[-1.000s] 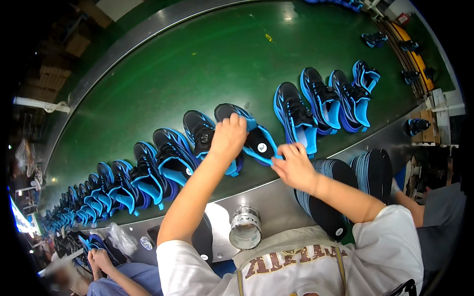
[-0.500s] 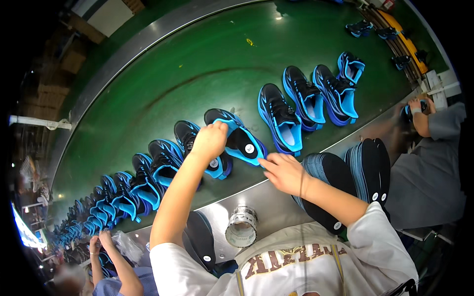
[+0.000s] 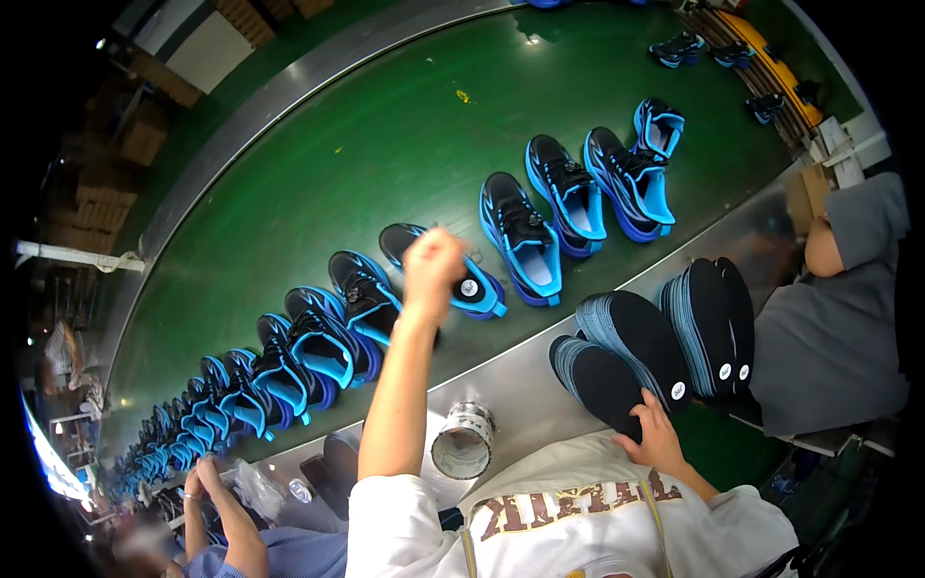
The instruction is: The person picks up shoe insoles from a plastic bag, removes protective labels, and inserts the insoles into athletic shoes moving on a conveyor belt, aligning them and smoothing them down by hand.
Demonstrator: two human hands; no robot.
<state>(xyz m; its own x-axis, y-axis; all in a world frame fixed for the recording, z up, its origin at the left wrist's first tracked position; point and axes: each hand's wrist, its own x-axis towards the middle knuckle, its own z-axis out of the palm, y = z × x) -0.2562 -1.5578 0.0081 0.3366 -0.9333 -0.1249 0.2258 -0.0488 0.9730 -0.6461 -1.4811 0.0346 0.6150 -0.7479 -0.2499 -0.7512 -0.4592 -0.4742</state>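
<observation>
My left hand (image 3: 434, 265) is over a black-and-blue sneaker (image 3: 400, 241) near the middle of the green belt. The hand looks bunched but is smeared by motion, and its fingers cannot be made out. In that sneaker's heel a black insole with a round white sticker (image 3: 470, 288) shows. Down at the right, my right hand (image 3: 663, 438) has its fingers and thumb closed on the heel end of the top black insole (image 3: 602, 390) of a fanned stack. Another insole stack (image 3: 631, 337) lies just beyond it.
Several matching sneakers (image 3: 520, 226) stand to the right on the green belt (image 3: 289, 193), and a long row (image 3: 318, 337) runs off left. A tape roll (image 3: 462, 443) sits on the metal ledge (image 3: 520, 395). More insoles (image 3: 708, 328) lie right. Co-workers sit on both sides.
My right hand has left the sneaker's heel and moved down right onto the insole stack. The left hand stays over the sneaker, now blurred. The whole view has shifted slightly.
</observation>
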